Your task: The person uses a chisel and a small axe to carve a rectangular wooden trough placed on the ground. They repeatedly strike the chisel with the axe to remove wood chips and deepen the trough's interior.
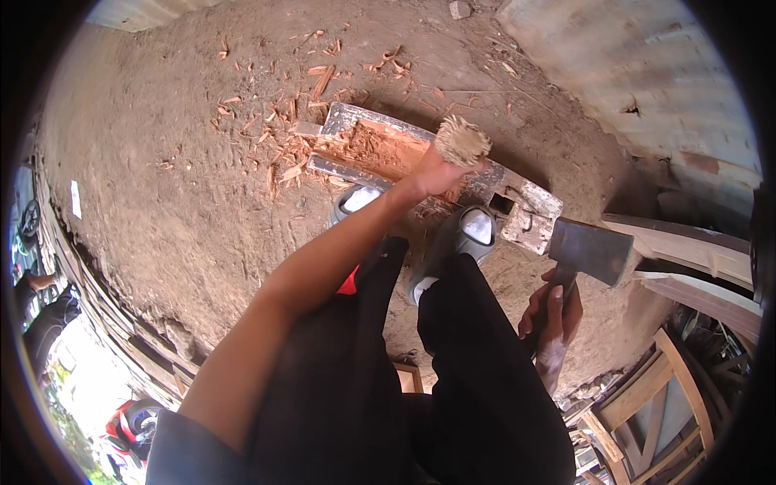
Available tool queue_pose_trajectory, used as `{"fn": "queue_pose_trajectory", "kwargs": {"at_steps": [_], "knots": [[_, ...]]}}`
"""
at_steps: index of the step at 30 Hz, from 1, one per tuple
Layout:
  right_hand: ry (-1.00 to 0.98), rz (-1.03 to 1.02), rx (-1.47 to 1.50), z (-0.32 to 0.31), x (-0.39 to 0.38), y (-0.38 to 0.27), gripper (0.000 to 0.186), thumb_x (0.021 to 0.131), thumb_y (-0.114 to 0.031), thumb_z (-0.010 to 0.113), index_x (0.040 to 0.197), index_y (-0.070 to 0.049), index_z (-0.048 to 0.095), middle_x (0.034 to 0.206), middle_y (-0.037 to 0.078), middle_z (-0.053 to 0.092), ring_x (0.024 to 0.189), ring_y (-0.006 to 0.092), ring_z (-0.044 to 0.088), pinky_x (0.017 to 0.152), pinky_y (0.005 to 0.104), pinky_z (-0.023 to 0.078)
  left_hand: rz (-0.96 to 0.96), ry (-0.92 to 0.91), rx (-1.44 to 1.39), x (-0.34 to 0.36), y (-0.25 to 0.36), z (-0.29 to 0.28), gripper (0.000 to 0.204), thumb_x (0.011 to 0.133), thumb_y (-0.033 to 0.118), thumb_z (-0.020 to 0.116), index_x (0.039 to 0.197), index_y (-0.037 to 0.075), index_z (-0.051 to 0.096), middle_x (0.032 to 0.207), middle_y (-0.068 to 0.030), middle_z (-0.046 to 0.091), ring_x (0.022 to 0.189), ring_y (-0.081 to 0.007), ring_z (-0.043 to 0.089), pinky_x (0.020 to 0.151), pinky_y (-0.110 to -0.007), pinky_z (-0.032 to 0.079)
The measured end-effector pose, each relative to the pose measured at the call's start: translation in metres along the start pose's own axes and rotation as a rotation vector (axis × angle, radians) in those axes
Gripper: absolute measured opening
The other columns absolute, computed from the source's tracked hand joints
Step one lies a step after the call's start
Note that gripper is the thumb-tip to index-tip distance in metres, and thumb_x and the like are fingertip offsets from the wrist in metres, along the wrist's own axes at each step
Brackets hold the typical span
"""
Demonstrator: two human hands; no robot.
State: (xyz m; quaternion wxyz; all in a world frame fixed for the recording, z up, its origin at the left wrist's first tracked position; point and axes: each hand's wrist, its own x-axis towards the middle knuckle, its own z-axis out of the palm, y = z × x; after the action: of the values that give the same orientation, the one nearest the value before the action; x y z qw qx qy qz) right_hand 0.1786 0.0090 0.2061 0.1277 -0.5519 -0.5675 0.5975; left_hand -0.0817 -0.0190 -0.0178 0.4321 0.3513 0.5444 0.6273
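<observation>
My left hand (pixel 439 175) is closed around the wooden handle of a chisel (pixel 462 141), whose struck end is frayed and splayed. It stands over a weathered, partly white-painted timber (pixel 380 146) with a long hollow of fresh reddish wood; the hand and handle hide the blade. My right hand (pixel 554 317) grips a mallet (pixel 592 250) with a dark rectangular head, held low beside the timber's right end. That end has a square dark hole (pixel 502 204) through it. My feet, in grey shoes (pixel 473 232), stand against the timber's near side.
Wood chips (pixel 279 149) litter the dirt floor around the timber's left end. Corrugated metal sheeting (pixel 647 73) stands at the upper right. Wooden planks (pixel 699 246) and a chair-like wooden frame (pixel 647 388) lie at right. A red motorcycle (pixel 129 428) is at lower left, near another person's leg (pixel 50 323).
</observation>
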Motion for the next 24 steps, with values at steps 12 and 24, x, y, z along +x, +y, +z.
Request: {"fn": "queue_pose_trajectory", "kwargs": {"at_steps": [12,24], "knots": [[-0.097,-0.227,-0.097,0.02,0.013,-0.039,0.047,0.109,-0.042,0.052,0.122,0.003,0.054,0.066,0.005,0.054,0.045,0.011,0.052,0.041,0.0259,0.039,-0.135,-0.091,-0.022,-0.012,0.019,0.008,0.04,0.088,0.023,0.083,0.117,0.003,0.066,0.113,-0.0087,0.072,0.109,-0.023,0.067,0.099,-0.038,0.052],[-0.14,-0.275,-0.624,0.039,0.038,-0.081,0.027,0.103,-0.016,0.066,0.118,0.005,0.058,0.071,0.017,0.066,0.056,0.0234,0.062,0.055,0.0363,0.047,0.043,-0.138,0.083,-0.017,0.005,0.02,0.042,0.082,0.02,0.085,0.116,0.002,0.068,0.113,-0.0126,0.072,0.104,-0.0237,0.068,0.094,-0.037,0.053]]}}
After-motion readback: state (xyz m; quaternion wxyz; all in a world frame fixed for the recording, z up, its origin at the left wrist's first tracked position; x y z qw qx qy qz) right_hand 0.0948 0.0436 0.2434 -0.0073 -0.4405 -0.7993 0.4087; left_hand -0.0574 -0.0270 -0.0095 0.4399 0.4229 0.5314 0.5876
